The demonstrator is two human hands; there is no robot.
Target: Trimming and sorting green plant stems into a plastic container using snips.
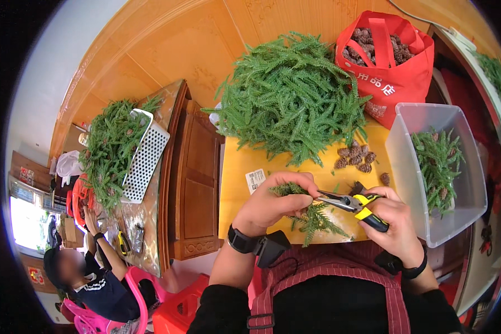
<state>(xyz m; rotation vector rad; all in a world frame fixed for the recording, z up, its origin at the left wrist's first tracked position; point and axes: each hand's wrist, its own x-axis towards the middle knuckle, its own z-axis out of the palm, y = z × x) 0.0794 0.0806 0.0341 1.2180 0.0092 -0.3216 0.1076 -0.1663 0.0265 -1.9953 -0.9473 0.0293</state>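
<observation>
My left hand point(281, 203) pinches an artificial pine sprig point(319, 221) above the yellow table point(242, 189). In my right hand point(396, 220) are needle-nose pliers point(355, 204) with black and yellow handles. Their jaws point left and meet the sprig beside my left fingertips; whether they grip a wire there is too small to tell. Several pine cones point(355, 156) lie on the table just beyond my hands. Behind them rises a big heap of green artificial pine sprigs point(295, 94). A white printed card point(255, 181) rests beside my left hand.
A clear plastic bin point(466, 220) holding finished-looking sprigs with cones stands at the right. Behind it is a red bag point(392, 83) full of pine cones. On the left, a co-worker point(108, 289) sits at another table with a white perforated basket point(147, 158) and more greenery point(111, 150).
</observation>
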